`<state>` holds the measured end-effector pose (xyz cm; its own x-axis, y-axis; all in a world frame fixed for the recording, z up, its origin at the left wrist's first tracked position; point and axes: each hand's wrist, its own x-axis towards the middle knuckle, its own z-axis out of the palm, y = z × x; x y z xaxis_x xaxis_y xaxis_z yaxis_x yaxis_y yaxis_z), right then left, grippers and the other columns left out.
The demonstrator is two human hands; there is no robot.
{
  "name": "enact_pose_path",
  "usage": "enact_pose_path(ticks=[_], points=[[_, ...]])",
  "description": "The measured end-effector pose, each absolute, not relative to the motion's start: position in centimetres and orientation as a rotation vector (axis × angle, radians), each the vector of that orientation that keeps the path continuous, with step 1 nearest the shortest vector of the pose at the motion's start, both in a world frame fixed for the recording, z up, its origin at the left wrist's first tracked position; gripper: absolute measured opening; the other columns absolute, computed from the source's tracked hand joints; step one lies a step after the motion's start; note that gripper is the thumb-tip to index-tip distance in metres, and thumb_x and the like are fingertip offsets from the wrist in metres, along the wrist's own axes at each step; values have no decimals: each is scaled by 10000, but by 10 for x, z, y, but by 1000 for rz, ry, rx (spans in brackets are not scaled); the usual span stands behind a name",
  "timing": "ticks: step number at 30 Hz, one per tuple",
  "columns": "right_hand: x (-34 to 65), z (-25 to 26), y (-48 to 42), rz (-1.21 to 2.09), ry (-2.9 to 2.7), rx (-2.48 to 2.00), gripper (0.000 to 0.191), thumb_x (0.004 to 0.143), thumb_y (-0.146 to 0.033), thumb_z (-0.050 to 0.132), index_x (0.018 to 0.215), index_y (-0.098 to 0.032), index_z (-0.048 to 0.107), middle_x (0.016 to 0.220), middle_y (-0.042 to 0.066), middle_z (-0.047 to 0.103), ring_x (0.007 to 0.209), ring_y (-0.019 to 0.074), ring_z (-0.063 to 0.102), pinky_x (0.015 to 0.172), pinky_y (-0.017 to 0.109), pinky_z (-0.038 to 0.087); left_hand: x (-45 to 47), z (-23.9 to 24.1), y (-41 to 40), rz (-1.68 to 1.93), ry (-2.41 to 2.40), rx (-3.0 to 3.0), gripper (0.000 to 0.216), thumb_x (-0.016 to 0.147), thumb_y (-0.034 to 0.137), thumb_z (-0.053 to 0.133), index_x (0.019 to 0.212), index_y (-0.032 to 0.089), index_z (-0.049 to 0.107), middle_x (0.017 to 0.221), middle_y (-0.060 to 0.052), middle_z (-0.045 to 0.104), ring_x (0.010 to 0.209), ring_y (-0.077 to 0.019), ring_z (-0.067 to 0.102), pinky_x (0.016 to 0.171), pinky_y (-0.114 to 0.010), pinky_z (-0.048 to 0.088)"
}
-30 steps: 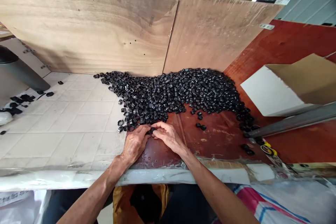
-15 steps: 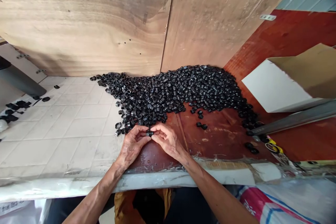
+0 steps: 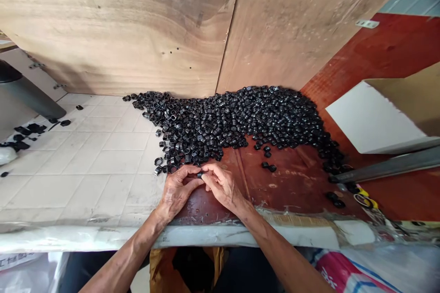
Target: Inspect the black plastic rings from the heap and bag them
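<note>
My left hand [image 3: 177,190] and my right hand [image 3: 222,185] meet at the near edge of a big heap of small black plastic rings and caps [image 3: 237,121]. Both hands pinch one small black part [image 3: 200,175] between their fingertips, just above the red-brown board [image 3: 295,183]. The fingers of both hands are curled closed around it. Two loose black caps [image 3: 268,166] lie to the right of my right hand.
Plywood boards [image 3: 137,32] stand upright behind the heap. A white tiled sheet [image 3: 79,165] covers the left of the table, with a few black parts [image 3: 24,135] at its far left. A cardboard box [image 3: 388,114] and a metal bar [image 3: 388,167] lie to the right.
The hands have lifted off the heap's edge and drawn slightly toward me, pressing the small black part between the fingertips. The view shifted a little.
</note>
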<state>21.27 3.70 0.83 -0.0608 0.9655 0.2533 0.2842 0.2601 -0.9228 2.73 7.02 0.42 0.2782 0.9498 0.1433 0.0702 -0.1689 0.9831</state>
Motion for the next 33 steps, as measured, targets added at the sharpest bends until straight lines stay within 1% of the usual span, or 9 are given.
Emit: enact_pose_path(ticks=[3, 7, 11, 14, 18, 21, 24, 29, 33], points=[[213, 10, 38, 938, -1540, -1229, 157, 1003, -345, 581, 1019, -213, 662, 739, -17, 665, 573, 125, 639, 581, 230, 503, 27, 4, 71, 1096, 998, 1496, 189, 835, 332, 842, 994, 245, 792, 1060, -20, 795, 968, -206, 761, 907, -335, 630], [213, 9, 40, 729, -1588, -1330, 454, 1039, -394, 508, 618, -224, 502, 545, -29, 527, 527, 121, 512, 582, 248, 442, 27, 4, 70, 1105, 960, 1573, 172, 829, 304, 846, 985, 244, 810, 1048, -27, 799, 997, -208, 748, 957, -348, 610], [213, 14, 38, 857, -1529, -1308, 417, 1045, -458, 487, 721, -221, 602, 623, -18, 587, 550, 131, 539, 565, 251, 439, 28, 5, 69, 1108, 973, 1506, 156, 836, 302, 824, 978, 241, 801, 1072, -34, 793, 954, -206, 755, 877, -338, 634], [214, 21, 37, 845, -1544, -1322, 466, 1037, -450, 490, 644, -224, 596, 571, -9, 563, 555, 148, 545, 584, 273, 439, 27, 4, 70, 1097, 1010, 1496, 161, 841, 309, 815, 987, 244, 798, 1085, -35, 794, 1004, -221, 755, 914, -358, 629], [214, 27, 37, 799, -1568, -1324, 274, 952, -411, 619, 759, -222, 662, 648, -15, 597, 589, 150, 530, 575, 267, 425, 27, 3, 69, 1079, 1013, 1482, 185, 850, 353, 814, 993, 237, 794, 1082, -37, 795, 981, -219, 751, 897, -351, 632], [215, 26, 38, 809, -1567, -1323, 248, 924, -367, 658, 725, -222, 633, 635, -21, 580, 594, 148, 536, 589, 265, 442, 28, 3, 69, 1083, 1014, 1440, 227, 833, 391, 835, 991, 232, 795, 1058, -34, 790, 921, -205, 747, 854, -335, 635], [215, 21, 39, 852, -1508, -1299, 123, 902, -344, 682, 885, -222, 685, 751, -1, 660, 641, 157, 607, 603, 262, 479, 28, 5, 69, 1091, 1003, 1432, 245, 828, 420, 842, 980, 232, 801, 1027, -32, 790, 902, -206, 746, 863, -346, 629], [215, 15, 38, 1021, -1457, -1268, 199, 968, -384, 617, 857, -221, 641, 604, -37, 597, 538, 142, 595, 543, 245, 460, 27, 8, 67, 1037, 983, 1550, 212, 838, 380, 842, 993, 239, 813, 989, -32, 806, 954, -227, 749, 960, -392, 598], [214, 14, 38, 1042, -1430, -1223, 133, 926, -347, 658, 962, -219, 662, 701, -18, 653, 609, 154, 649, 592, 257, 520, 30, 3, 66, 996, 917, 1312, 251, 835, 386, 834, 1011, 224, 757, 938, -24, 808, 869, -225, 773, 877, -388, 634]])
